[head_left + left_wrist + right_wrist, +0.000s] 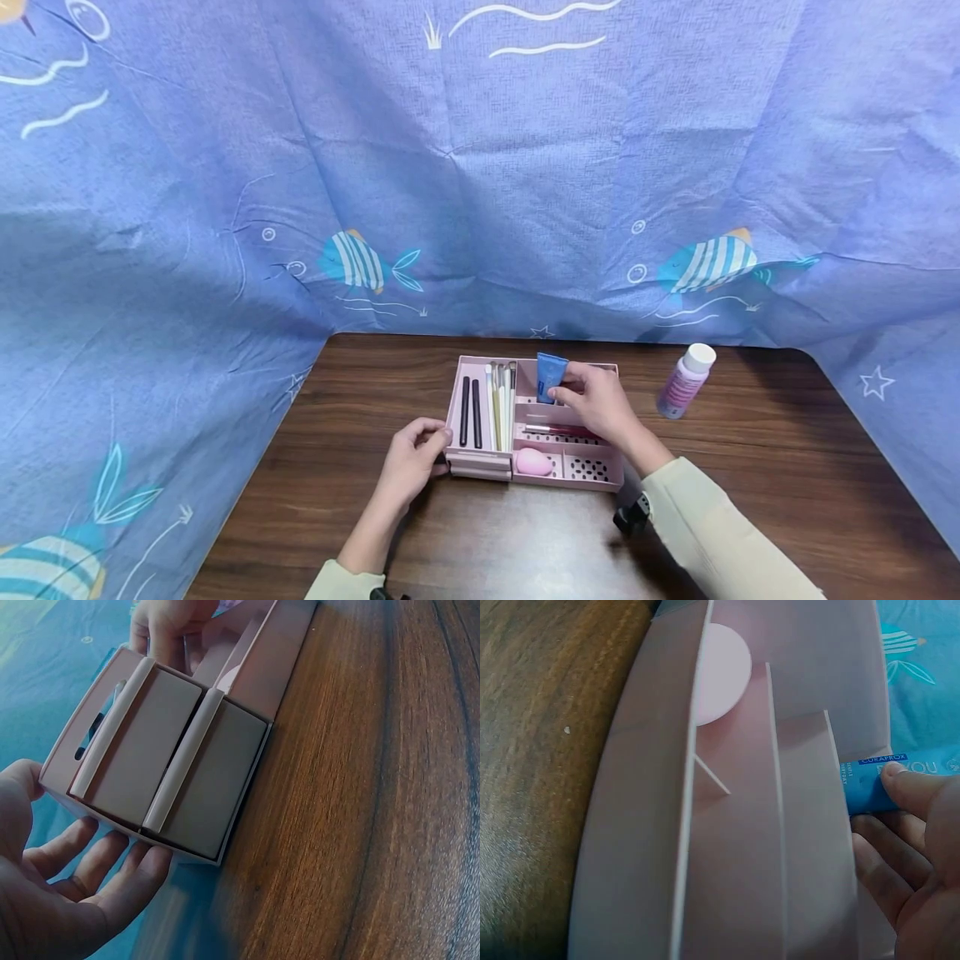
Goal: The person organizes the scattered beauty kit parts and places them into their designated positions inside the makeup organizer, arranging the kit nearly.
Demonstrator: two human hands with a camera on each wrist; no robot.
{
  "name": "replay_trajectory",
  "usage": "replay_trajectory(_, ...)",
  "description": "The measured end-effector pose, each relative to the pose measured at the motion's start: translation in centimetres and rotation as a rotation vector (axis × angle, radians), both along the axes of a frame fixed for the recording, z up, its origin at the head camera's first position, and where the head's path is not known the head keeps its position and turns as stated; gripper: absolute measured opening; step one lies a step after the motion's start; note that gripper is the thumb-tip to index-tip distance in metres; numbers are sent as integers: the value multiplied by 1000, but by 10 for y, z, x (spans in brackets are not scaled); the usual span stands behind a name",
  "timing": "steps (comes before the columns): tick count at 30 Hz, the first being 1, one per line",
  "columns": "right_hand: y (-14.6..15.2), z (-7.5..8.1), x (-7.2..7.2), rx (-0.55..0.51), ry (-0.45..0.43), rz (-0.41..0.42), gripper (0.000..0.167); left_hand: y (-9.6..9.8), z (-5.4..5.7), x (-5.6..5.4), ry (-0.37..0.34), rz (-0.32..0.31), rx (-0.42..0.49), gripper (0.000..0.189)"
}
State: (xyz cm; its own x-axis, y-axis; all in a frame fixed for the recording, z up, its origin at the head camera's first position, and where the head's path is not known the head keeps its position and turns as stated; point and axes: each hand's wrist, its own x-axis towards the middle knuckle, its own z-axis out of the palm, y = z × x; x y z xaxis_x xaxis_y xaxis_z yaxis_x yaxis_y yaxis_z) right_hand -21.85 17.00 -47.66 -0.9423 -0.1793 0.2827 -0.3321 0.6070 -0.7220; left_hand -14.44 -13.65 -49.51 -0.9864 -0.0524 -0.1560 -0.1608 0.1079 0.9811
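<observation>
A pink desktop organizer with compartments stands on the table. My left hand grips its front left corner, thumb at the top edge and fingers along the side. My right hand pinches a blue tube, marked CURAPROX, between thumb and fingers. The tube is upright over the back right compartment, its lower end behind the divider in the right wrist view. Two black pencils and several brushes lie in the left section. A pink egg-shaped sponge sits in a front compartment.
A red-handled brush lies in the middle right compartment. Two small drawers face the front left. A pink bottle with a white cap stands right of the organizer. A blue fish-patterned cloth hangs behind the wooden table.
</observation>
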Motion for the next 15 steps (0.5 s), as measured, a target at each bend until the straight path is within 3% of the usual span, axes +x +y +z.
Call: replay_trajectory(15, -6, -12, -1, 28, 5, 37, 15, 0, 1, 0, 2, -2, 5, 27)
